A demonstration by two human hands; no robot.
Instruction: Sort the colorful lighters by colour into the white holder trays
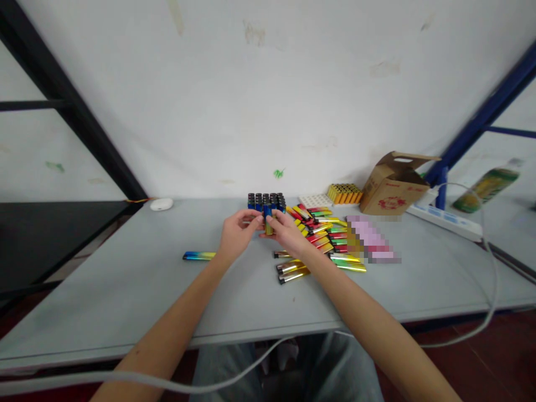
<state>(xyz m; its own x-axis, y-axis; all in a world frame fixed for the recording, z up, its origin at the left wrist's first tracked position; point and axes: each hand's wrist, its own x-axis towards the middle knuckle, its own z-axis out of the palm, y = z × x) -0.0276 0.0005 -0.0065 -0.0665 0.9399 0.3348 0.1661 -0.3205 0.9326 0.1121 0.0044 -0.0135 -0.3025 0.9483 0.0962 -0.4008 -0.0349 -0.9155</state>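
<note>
Both of my hands meet at the middle of the grey table (234,304). My left hand (239,231) and my right hand (287,230) hold one blue and yellow cylinder (268,219) upright between their fingertips. Right behind it stand several dark-topped blue cylinders (255,201) in rows. Shiny flat strips (320,229) in red, yellow, green and gold lie in a loose pile beside my right hand, some partly under my forearm. One blue and yellow strip (200,255) lies alone to the left of my left wrist.
At the back right are a white tray (315,200), a block of orange cylinders (345,194) and an open cardboard box (391,187). A power strip (446,220) and bottle (488,184) stand further right. A white case (161,204) lies back left. A cable (209,386) crosses the front.
</note>
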